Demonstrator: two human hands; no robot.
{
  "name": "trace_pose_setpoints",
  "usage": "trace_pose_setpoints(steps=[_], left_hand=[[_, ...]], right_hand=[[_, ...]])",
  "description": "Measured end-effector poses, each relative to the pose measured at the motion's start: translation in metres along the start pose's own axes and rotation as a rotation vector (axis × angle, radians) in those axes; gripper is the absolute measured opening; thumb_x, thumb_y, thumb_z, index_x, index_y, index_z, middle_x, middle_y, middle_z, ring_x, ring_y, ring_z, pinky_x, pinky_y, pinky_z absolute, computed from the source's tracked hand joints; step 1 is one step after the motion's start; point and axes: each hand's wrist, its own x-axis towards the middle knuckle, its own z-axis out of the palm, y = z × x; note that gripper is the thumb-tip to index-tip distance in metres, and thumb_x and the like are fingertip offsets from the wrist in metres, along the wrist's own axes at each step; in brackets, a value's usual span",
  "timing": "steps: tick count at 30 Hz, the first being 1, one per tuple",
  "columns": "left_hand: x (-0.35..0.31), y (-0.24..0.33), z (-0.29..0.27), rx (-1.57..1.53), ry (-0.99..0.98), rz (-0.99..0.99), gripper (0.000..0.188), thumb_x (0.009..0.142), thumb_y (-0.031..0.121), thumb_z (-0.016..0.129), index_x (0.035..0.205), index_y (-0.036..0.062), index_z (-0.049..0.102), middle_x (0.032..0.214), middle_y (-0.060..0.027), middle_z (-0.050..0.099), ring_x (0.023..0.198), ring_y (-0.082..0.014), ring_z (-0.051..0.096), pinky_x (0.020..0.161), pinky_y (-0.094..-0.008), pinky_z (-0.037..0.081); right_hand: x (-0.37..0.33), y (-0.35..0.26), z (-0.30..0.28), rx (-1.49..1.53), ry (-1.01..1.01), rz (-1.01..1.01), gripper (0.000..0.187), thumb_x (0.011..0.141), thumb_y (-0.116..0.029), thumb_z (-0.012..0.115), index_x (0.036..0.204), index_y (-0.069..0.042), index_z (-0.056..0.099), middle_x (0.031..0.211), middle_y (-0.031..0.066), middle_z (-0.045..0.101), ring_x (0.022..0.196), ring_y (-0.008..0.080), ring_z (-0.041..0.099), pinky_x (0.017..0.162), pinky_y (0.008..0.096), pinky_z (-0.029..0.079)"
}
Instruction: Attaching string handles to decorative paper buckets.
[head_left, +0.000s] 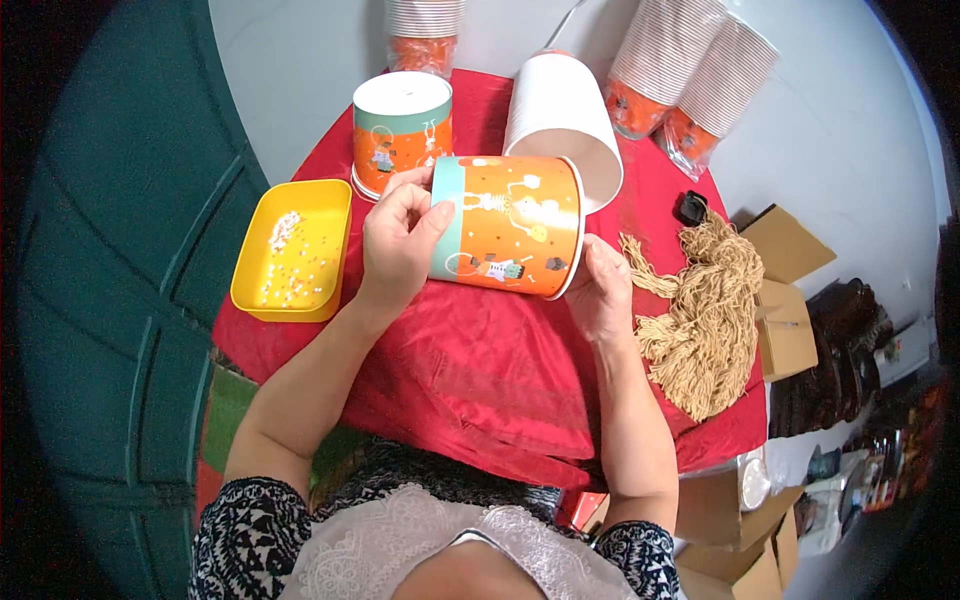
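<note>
Both hands' grip on orange paper bucket [510, 225]

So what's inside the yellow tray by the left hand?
The yellow tray holds a scatter of tiny pale beads or bits, densest near its far corner. What exactly they are is too small to tell; nothing covers them.

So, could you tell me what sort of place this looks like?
Probably a small craft or packing workstation: sleeved stacks of paper cups, a bundle of tan cord and a yellow tray of small beads surround the printed paper bucket in hand.
</note>
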Motion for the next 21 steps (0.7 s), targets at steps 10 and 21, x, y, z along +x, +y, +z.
trace_pose_setpoints(steps=[10, 21], left_hand=[[0.008, -0.008, -0.006, -0.087, 0.105, -0.152, 0.02, 0.09, 0.006, 0.064, 0.074, -0.0009, 0.054, 0.108, -0.0143, 0.06, 0.104, -0.0156, 0.055, 0.092, -0.0294, 0.042], [0.007, -0.012, -0.003, -0.141, 0.126, -0.129, 0.017, 0.092, 0.005, 0.065, 0.08, -0.0016, 0.055, 0.103, -0.0083, 0.057, 0.081, -0.0049, 0.054, 0.072, -0.0203, 0.046]], right_hand=[[-0.004, 0.005, 0.006, -0.044, -0.102, 0.018, 0.018, 0.092, -0.016, 0.066, 0.1, 0.0, 0.062, 0.088, 0.0023, 0.065, 0.078, 0.009, 0.059, 0.072, 0.0251, 0.048], [-0.007, 0.007, 0.027, 0.001, -0.043, 0.013, 0.025, 0.089, -0.012, 0.071, 0.108, -0.004, 0.057, 0.1, 0.0016, 0.065, 0.089, 0.0091, 0.061, 0.076, 0.0233, 0.049]])
